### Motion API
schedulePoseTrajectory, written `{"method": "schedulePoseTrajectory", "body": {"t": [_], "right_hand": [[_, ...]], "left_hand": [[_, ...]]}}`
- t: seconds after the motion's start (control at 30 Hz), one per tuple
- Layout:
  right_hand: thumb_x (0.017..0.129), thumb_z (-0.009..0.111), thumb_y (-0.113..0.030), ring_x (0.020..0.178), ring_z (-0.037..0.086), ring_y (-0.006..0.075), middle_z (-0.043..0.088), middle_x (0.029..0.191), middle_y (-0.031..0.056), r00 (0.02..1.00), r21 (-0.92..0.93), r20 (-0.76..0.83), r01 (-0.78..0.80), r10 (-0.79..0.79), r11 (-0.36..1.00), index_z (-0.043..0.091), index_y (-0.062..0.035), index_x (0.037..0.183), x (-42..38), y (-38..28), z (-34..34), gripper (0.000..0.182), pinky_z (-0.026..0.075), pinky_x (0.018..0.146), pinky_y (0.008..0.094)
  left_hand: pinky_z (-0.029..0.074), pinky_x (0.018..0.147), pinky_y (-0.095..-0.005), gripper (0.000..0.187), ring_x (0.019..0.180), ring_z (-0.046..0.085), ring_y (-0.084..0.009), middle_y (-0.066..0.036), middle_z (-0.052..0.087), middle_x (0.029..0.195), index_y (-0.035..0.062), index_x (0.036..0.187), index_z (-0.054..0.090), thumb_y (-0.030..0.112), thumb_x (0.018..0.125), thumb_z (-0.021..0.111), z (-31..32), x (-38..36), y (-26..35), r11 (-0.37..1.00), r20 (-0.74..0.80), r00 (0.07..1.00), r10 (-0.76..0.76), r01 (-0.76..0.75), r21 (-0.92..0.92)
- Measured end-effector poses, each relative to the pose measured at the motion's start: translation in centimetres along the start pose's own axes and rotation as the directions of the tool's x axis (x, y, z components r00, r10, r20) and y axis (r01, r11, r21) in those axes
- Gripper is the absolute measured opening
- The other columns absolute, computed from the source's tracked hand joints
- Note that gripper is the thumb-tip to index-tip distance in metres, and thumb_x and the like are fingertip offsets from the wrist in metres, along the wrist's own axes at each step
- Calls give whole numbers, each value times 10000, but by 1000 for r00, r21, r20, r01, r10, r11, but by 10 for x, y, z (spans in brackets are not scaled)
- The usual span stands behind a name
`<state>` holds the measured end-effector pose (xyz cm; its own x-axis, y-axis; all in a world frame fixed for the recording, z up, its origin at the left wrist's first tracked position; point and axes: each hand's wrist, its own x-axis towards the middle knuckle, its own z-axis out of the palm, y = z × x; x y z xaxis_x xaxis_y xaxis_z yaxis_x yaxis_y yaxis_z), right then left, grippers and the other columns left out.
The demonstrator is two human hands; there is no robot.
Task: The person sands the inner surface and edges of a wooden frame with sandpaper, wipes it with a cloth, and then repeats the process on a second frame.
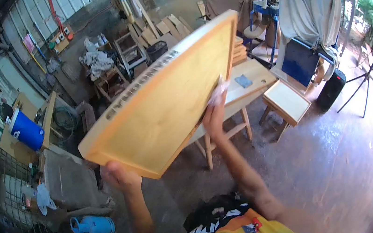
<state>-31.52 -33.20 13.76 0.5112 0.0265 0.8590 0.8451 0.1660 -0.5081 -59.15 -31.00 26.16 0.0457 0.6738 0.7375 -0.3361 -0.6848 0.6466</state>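
A large shallow wooden tray [161,105] with a raised rim is held up at a tilt, and dark lettering runs along its outer edge. My left hand [123,177] grips its lower left corner, the thumb over the rim and the other fingers hidden behind. A pale, pinkish-white cloth [219,93] is bunched in my right hand [215,116], pressed against the tray's inner face close to the right rim. Beyond the tray, a wooden workbench [256,72] bears a folded blue-grey cloth [243,80].
A small wooden stand with a pale, framed top [290,100] is right of the bench, near a black speaker [332,90] and a tripod [366,78]. At left are a blue cooler [26,129] and a blue gas cylinder [92,227]. Wood offcuts [167,27] lean at the back.
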Motion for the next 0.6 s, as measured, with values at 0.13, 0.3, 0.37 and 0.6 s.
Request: {"method": "schedulePoseTrajectory", "body": {"t": [0.13, 0.3, 0.37, 0.6], "right_hand": [[1024, 360, -204, 1442, 193, 277, 187, 1568, 175, 924, 396, 272, -363, 270, 844, 113, -26, 1512, -9, -57, -12, 575, 154, 1177, 413], [906, 572, -224, 1412, 347, 347, 389, 1496, 209, 893, 186, 317, 271, -318, 945, 564, -125, 1342, 22, -33, -62, 447, 193, 1168, 502], [855, 611, -204, 1380, 405, 333, 448, 1469, 168, 775, 207, 426, 419, -467, 884, 582, -161, 1332, 26, 28, -86, 479, 252, 1147, 521], [1012, 364, -105, 1391, 347, 352, 302, 1515, 270, 970, -168, -193, -182, 148, 969, 252, 65, 1466, 166, 168, -80, 497, 250, 1145, 426]], "left_hand": [[500, 838, -345, 676, 974, 617, -195, -131, 629, 1086, -89, 1173, 543, 552, 969, 486, 102, 4, -14, 999, 29, 1000, 10, -11, 34], [458, 981, -441, 761, 1169, 554, -311, -191, 519, 1318, -55, 1356, 409, 593, 960, 458, 186, 16, -44, 947, -120, 943, -310, 295, -131], [425, 1026, -450, 791, 1230, 507, -317, -196, 458, 1386, -31, 1410, 347, 602, 951, 467, 199, 19, -44, 941, -86, 949, -303, 284, -181], [449, 1005, -437, 810, 1216, 519, -295, -203, 458, 1371, -56, 1394, 346, 602, 943, 490, 197, 36, -66, 973, -10, 984, -179, 175, -150]]}}
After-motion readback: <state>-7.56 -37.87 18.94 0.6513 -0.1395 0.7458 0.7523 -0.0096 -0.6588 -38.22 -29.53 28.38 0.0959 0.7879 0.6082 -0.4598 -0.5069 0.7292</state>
